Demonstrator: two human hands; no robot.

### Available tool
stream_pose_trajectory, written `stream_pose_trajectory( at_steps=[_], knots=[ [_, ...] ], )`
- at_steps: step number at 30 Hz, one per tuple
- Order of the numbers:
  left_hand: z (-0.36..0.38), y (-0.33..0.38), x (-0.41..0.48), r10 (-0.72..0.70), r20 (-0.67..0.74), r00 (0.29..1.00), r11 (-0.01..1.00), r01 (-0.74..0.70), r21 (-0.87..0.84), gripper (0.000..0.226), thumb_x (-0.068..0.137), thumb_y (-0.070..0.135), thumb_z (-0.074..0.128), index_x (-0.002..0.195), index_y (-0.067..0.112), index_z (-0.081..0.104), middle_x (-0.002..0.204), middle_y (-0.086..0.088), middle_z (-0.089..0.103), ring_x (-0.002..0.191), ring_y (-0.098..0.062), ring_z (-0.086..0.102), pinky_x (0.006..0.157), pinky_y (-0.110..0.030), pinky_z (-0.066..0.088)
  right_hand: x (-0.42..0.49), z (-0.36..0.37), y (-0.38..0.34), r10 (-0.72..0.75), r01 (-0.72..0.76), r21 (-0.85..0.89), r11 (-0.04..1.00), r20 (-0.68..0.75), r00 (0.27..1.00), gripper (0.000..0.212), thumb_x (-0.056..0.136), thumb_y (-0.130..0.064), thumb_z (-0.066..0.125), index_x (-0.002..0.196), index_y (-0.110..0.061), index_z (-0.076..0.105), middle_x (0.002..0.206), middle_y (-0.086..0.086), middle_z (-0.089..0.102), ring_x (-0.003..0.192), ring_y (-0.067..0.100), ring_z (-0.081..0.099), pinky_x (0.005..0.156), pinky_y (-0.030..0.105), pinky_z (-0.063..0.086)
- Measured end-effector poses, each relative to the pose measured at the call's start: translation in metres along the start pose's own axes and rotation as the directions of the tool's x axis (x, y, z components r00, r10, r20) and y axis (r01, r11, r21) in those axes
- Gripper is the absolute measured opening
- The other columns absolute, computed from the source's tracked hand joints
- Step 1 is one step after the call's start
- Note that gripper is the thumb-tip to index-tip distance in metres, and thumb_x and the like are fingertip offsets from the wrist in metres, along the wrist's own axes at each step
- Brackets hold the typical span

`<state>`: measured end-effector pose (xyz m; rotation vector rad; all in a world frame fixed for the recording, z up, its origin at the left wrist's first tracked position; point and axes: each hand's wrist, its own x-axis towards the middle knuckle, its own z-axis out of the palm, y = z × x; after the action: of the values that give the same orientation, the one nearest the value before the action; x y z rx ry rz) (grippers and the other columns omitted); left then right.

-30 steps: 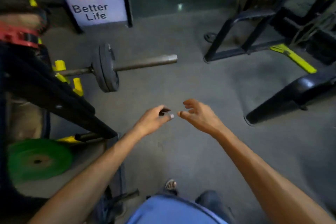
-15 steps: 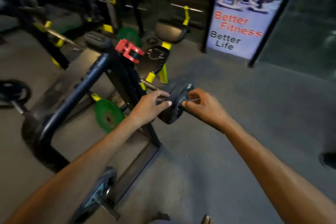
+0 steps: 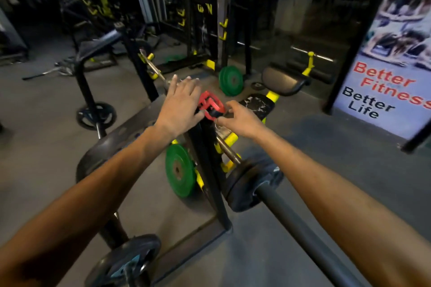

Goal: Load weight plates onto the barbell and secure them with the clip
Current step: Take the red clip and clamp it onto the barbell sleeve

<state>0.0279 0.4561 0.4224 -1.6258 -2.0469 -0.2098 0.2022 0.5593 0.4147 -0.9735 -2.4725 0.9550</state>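
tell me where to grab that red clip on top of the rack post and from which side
Take the red clip by its near end, where the dark lever part faces you, coming from the right as the right hand is doing. Its ring sits against the top of the black post, and the left hand covers the left side, so the right side is the free one.

Red clip [image 3: 211, 105] above a black rack post [image 3: 211, 170]; green plate [image 3: 179, 170] left of it, yellow hooks [image 3: 227, 165] right.
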Motion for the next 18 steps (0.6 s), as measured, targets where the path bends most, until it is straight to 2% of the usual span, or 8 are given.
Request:
stream_pose_trajectory(
  at_steps=[2,4,7,9,12,16,18],
  knots=[
    [0.003,-0.007,0.013,-0.020,0.097,0.995,0.996,0.012,0.092,0.078,0.082,0.052,0.063,0.144,0.008,0.046,0.146,-0.013,0.051,0.143,-0.033,0.039,0.124,-0.055,0.009,0.023,0.005,-0.004,0.001,-0.002,0.072,0.997,0.013,1.000,0.048,0.078,-0.040,0.076,0.118,-0.017,0.062,0.108,0.006,0.072,0.103,0.027,0.068,0.087,0.039,0.053],
    [0.008,-0.011,0.021,-0.020,0.164,0.986,0.985,-0.009,0.173,0.074,0.085,0.059,0.057,0.140,0.010,0.050,0.137,-0.013,0.058,0.139,-0.033,0.044,0.124,-0.056,0.008,0.041,0.010,-0.007,0.031,-0.034,0.190,0.981,0.015,0.999,0.044,0.080,-0.039,0.075,0.113,-0.016,0.058,0.095,-0.003,0.065,0.091,0.020,0.065,0.074,0.034,0.049],
    [0.013,-0.014,0.028,0.014,0.179,0.984,0.977,-0.051,0.205,0.064,0.087,0.061,0.052,0.129,0.013,0.059,0.123,-0.009,0.065,0.129,-0.031,0.051,0.123,-0.057,0.010,0.058,0.017,-0.010,0.086,-0.103,0.364,0.926,0.064,0.994,0.034,0.089,-0.033,0.070,0.114,-0.017,0.054,0.095,-0.003,0.062,0.079,0.007,0.058,0.063,0.028,0.047],
    [0.013,-0.014,0.029,0.036,0.162,0.986,0.980,-0.066,0.186,0.055,0.091,0.057,0.053,0.124,0.014,0.062,0.118,-0.008,0.068,0.125,-0.030,0.054,0.123,-0.056,0.010,0.068,0.021,-0.007,0.090,-0.132,0.424,0.896,0.118,0.989,0.042,0.089,-0.038,0.067,0.122,-0.013,0.058,0.104,0.005,0.069,0.079,0.013,0.062,0.067,0.033,0.053],
    [0.014,-0.014,0.030,0.045,0.103,0.994,0.988,-0.060,0.142,0.041,0.095,0.047,0.055,0.121,0.017,0.065,0.112,-0.006,0.070,0.120,-0.028,0.057,0.123,-0.053,0.011,0.078,0.020,-0.003,0.088,-0.170,0.482,0.859,0.187,0.978,0.049,0.089,-0.044,0.068,0.128,-0.017,0.057,0.111,0.006,0.066,0.090,0.019,0.065,0.080,0.047,0.062],
    [0.017,-0.008,0.029,0.027,0.014,1.000,0.998,-0.028,0.063,0.028,0.096,0.036,0.058,0.117,0.019,0.067,0.104,-0.003,0.071,0.112,-0.028,0.063,0.122,-0.051,0.018,0.083,0.011,0.010,0.098,-0.217,0.585,0.782,0.228,0.969,0.052,0.084,-0.041,0.074,0.128,-0.017,0.059,0.116,0.010,0.068,0.096,0.026,0.072,0.081,0.056,0.063],
    [0.018,-0.003,0.032,0.021,-0.038,0.999,1.000,-0.021,-0.007,0.019,0.095,0.030,0.062,0.109,0.019,0.068,0.097,-0.003,0.070,0.103,-0.027,0.067,0.121,-0.049,0.023,0.080,0.007,0.019,0.083,-0.238,0.629,0.740,0.265,0.961,0.048,0.087,-0.039,0.073,0.127,-0.016,0.059,0.116,0.013,0.070,0.098,0.031,0.075,0.080,0.055,0.063]
  ],
)
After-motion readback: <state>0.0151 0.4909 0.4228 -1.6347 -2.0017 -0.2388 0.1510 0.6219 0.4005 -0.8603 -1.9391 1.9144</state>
